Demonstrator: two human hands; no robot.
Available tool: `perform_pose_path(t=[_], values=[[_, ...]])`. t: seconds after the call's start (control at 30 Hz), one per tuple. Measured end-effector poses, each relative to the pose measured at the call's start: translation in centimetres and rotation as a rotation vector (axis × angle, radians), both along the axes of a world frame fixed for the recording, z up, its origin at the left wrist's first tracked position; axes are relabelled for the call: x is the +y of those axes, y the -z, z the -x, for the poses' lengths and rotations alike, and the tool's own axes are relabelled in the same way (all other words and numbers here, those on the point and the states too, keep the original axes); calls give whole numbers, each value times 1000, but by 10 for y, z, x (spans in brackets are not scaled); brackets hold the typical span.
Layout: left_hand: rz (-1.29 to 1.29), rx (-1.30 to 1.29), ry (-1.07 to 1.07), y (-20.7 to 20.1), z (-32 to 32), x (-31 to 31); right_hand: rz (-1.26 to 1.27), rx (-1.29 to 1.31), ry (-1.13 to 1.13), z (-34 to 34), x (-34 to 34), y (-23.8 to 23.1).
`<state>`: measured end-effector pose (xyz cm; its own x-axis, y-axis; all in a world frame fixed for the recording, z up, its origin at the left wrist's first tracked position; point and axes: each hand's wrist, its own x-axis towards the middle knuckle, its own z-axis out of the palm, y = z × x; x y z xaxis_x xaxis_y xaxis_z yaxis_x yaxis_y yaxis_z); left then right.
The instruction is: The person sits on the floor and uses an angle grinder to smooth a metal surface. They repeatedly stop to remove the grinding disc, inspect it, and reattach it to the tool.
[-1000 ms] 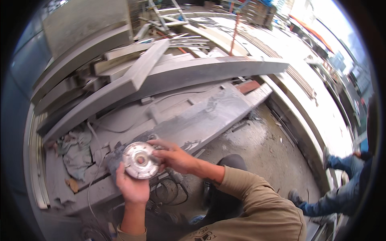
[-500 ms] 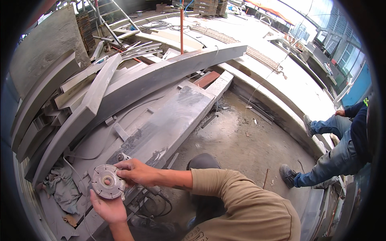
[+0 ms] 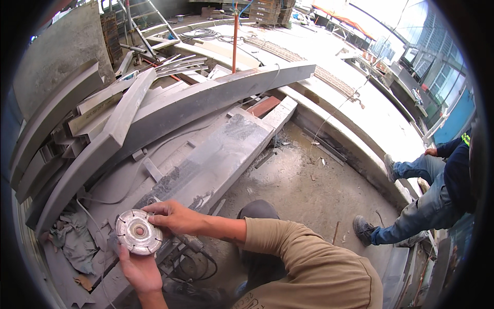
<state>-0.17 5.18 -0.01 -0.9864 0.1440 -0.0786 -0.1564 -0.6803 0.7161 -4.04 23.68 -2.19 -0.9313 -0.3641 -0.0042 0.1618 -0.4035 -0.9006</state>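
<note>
Grey metal, dusty and segmented round its rim, is what the cutting disc (image 3: 138,232) is made of; it is held low at the left of the view, over the near end of a long grey stone slab (image 3: 216,154). The disc is supported from below by the left hand (image 3: 140,270), whose palm is turned up and whose fingers are curled up against the lower edge of the disc. The right hand (image 3: 172,217) is laid on the disc from the right, with its fingers spread a little apart and their tips pressed on the upper rim and the face; the thumb is hidden, so its hold cannot be told. The right forearm is covered from the elbow by a tan sleeve (image 3: 288,247).

Just beneath the disc a dark power tool (image 3: 188,242) is partly seen, with a black cable (image 3: 193,268) coiled on the ground beside it. A crumpled grey rag (image 3: 72,239) is lying to the left on the slab. Long curved stone beams (image 3: 206,100) are stacked behind. At the right edge another person in blue jeans (image 3: 417,206) and dark shoes is seated on a concrete ledge (image 3: 360,129), well apart from the hands.
</note>
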Motion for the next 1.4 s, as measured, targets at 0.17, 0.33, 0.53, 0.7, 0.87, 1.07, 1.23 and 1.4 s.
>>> perform_pose_path(t=[0.17,0.33,0.53,0.7,0.87,1.07,1.23,1.4], values=[[152,28,-17,-1,-3,4,-116,58,47,5,9,-1],[166,-32,-21,0,-4,5,-169,67,103,3,10,-3],[130,-54,1,2,-6,3,-205,88,144,2,9,-2],[126,-66,4,3,-3,0,-221,56,102,1,10,-5],[83,-91,8,7,-3,-3,-233,69,68,1,11,-5],[-50,-45,60,9,-3,-7,-215,75,83,-2,4,-4],[-56,-51,28,9,0,-10,-201,65,18,-2,5,-8],[-41,-58,8,10,-3,-12,-227,111,12,-4,6,-9]])
